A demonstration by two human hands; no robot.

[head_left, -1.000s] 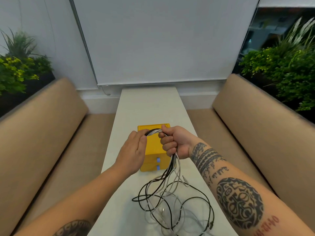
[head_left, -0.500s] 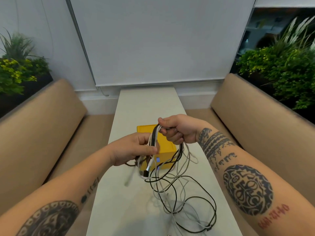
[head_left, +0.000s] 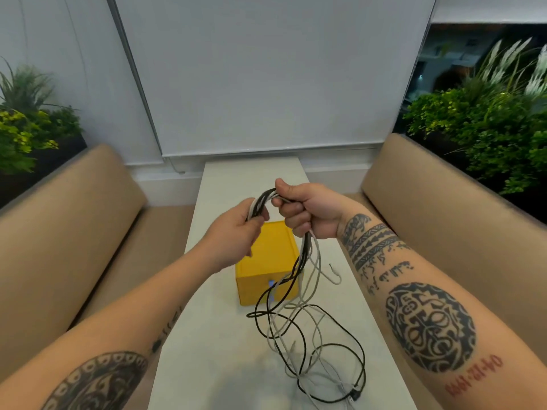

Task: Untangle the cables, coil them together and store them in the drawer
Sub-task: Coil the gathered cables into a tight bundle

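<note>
Head view. Both hands are raised above the counter [head_left: 213, 335], with the cables [head_left: 305, 253] strung between them as a short arch of black and white strands. The left hand [head_left: 233, 232] pinches one end of the arch between thumb and fingertips. The right hand [head_left: 307, 208] is clenched round the other end, thumb on top. Below the right fist the strands hang as a twisted rope in front of the yellow box [head_left: 266, 255]. They then spread into loose, crossing loops on the counter nearer the camera. The box front appears closed, and a small blue pull [head_left: 270, 284] shows on it, partly behind the hanging strands.

Risks, as judged from this layout:
- The loops on the counter cross one another, so hauling up on the bundle could tighten them into knots instead of freeing them.
- The hanging rope lies across the box front, so a pull could snag it on the blue pull or drag the box.
- A dark plug [head_left: 356, 396] lies close to the near counter edge. It could slide off, and its weight could pull slack after it.
- The left hand's pinch is light, so thin strands could slip out of it.
</note>
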